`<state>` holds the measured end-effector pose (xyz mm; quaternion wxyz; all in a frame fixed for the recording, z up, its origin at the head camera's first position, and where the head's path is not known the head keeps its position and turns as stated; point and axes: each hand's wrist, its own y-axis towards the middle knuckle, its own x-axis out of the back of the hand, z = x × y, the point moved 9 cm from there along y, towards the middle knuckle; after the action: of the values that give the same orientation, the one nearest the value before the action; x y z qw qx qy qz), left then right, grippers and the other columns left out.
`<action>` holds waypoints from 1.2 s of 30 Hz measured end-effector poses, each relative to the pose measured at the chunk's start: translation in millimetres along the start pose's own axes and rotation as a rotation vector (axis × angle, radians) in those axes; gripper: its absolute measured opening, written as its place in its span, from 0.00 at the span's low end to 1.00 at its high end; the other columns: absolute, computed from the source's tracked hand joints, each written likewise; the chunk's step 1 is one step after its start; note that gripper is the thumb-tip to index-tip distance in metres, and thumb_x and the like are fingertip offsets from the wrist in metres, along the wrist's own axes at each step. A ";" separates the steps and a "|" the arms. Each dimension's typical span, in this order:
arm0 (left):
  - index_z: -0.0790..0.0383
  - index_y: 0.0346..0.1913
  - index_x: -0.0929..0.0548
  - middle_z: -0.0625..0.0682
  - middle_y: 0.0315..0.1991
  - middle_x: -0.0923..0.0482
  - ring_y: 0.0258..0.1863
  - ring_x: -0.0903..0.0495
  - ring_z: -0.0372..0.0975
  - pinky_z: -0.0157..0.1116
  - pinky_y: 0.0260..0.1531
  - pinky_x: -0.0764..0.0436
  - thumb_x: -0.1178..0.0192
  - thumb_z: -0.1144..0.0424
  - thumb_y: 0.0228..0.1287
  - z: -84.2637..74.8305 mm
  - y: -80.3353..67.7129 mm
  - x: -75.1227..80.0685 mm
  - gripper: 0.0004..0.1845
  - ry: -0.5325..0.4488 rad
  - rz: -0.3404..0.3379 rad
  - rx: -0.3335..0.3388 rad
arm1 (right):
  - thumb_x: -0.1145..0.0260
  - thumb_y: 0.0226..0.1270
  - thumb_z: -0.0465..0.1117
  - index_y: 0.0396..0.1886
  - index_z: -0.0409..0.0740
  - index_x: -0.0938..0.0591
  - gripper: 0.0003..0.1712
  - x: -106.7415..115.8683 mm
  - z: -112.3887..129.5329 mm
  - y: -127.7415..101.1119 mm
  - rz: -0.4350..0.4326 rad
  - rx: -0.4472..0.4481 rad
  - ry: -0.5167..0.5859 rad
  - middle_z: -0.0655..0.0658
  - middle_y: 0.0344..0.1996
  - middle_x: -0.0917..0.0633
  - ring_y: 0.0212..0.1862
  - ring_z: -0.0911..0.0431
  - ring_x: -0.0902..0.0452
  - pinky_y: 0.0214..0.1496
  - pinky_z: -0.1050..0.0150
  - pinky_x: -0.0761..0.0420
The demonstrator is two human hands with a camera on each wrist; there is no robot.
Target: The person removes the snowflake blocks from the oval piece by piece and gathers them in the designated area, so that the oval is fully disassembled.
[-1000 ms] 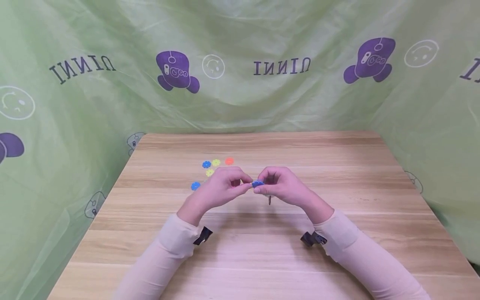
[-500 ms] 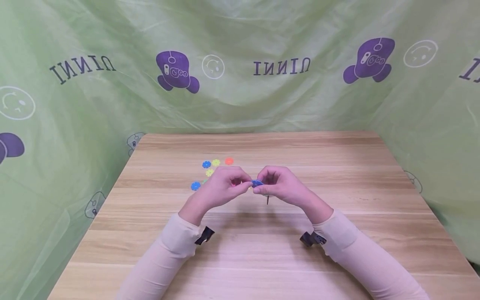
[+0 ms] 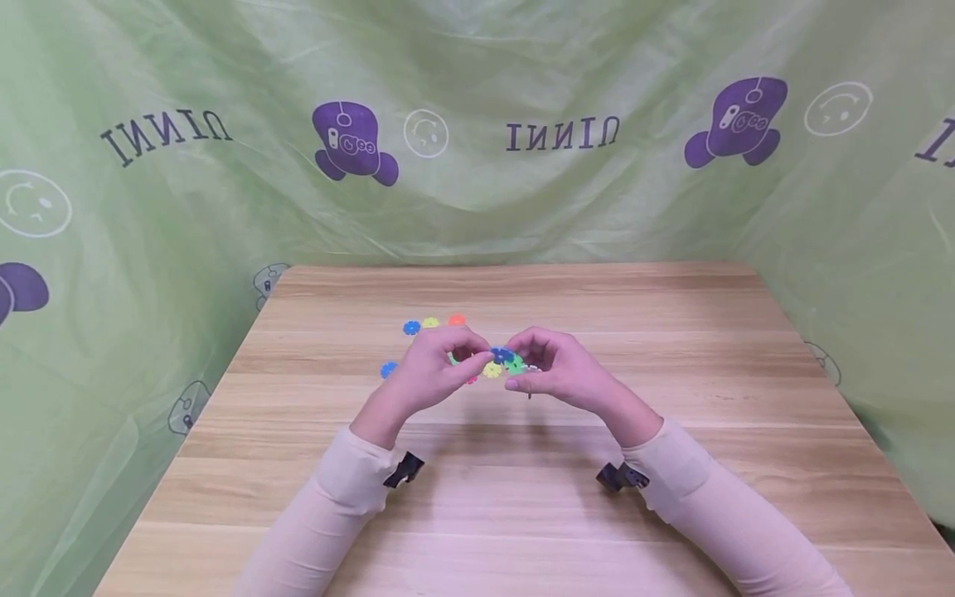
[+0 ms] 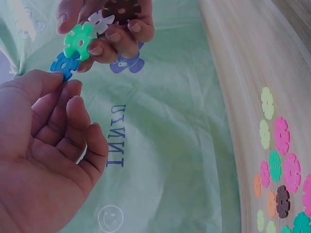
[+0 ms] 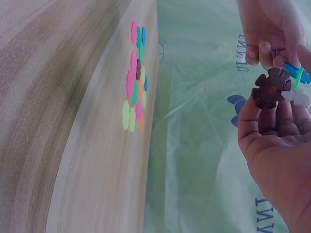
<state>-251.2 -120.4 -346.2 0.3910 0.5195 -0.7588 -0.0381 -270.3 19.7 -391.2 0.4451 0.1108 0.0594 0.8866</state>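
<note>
Both hands meet just above the middle of the wooden table. My right hand grips a short chain of snowflake discs: brown, white, green and, at the end, blue. In the right wrist view the right hand has its fingers curled behind the brown disc. My left hand pinches the blue end disc between thumb and fingertips. In the left wrist view the left hand has its thumb tip on that disc.
Loose discs lie behind the hands: blue, yellow, orange, another blue, one yellow beneath the hands. A mixed pile of discs shows on the table. Green printed cloth surrounds the table.
Both hands have shifted slightly away from me. The chain has turned, so a green disc now shows beside the blue one, and a yellow disc on the table is uncovered.
</note>
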 end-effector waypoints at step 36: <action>0.56 0.40 0.12 0.42 0.32 0.17 0.30 0.21 0.35 0.36 0.31 0.20 0.32 0.64 0.62 2.2 2.5 -14.6 0.04 -0.040 0.094 0.004 | 0.24 0.55 0.33 0.50 0.38 0.16 0.20 7.7 -1.5 -2.3 -0.048 -0.043 -0.027 0.41 0.45 0.15 0.43 0.51 0.17 0.43 0.57 0.16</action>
<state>-252.2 -108.1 -354.6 0.3759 0.4832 -0.7902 -0.0287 -273.3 27.3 -392.1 0.4693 0.1117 0.0370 0.8751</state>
